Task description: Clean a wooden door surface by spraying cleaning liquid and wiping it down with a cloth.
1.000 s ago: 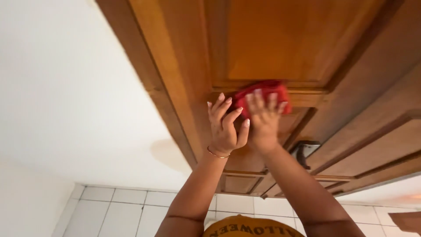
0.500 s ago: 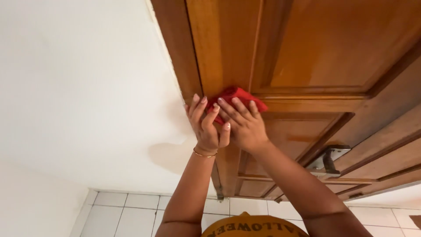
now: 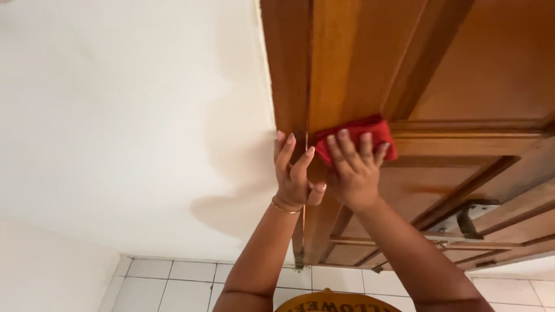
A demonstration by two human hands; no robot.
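Flat under the right hand's spread fingers, red cloth against the wooden door.

Cloth on door, wall left.

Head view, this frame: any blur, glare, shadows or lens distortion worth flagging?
Head view: sharp enough, with slight softness on the right hand and red cloth. Soft, even light with a warm sheen on the wooden door and no hard glare. The arms cast a faint shadow on the white wall. The steep wide-angle tilt makes the door's lines converge.
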